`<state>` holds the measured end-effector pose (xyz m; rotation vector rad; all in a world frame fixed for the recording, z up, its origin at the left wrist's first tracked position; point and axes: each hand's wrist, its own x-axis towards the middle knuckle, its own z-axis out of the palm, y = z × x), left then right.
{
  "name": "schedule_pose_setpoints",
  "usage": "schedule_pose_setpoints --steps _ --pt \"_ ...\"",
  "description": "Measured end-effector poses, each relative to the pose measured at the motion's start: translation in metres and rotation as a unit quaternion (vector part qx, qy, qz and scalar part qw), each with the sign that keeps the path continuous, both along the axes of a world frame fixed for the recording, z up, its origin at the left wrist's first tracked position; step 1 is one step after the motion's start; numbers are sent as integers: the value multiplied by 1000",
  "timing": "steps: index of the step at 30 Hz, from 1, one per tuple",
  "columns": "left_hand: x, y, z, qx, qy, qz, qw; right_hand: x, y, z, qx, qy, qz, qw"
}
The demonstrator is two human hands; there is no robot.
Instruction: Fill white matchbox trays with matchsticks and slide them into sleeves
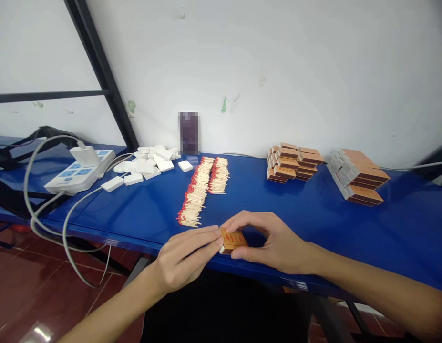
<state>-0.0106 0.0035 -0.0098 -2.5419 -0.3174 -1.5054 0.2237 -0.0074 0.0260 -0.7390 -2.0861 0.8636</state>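
Note:
An orange matchbox (pixel 233 240) is held just above the near edge of the blue table (pixel 306 216), between both hands. My left hand (pixel 183 259) pinches its left end with the fingertips. My right hand (pixel 269 243) curls over it and grips its right end with thumb and fingers. Just beyond the hands lie two rows of red-tipped matches (pixel 201 189) laid side by side on the table.
White inner trays (pixel 149 164) are heaped at the back left, beside a white power strip (pixel 79 171) with grey cables hanging over the edge. Stacks of orange matchboxes (pixel 294 162) and a leaning row of matchboxes (pixel 356 176) stand at the back right, against the white wall.

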Motion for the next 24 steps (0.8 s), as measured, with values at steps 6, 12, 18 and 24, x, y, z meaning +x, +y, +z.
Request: schedule_pose_setpoints --steps 6,12,18,24 --pt "0 -2 0 2 9 16 1000 -2 1 -1 -11 14 2 1000" --pt "-1 -3 1 3 29 32 999 -5 1 -3 -27 30 13 999" --pt "1 -1 1 11 -16 4 1000 -5 -5 4 -15 31 13 999" --pt "1 -3 6 -6 -23 -12 1000 -3 -13 8 90 19 6 996"
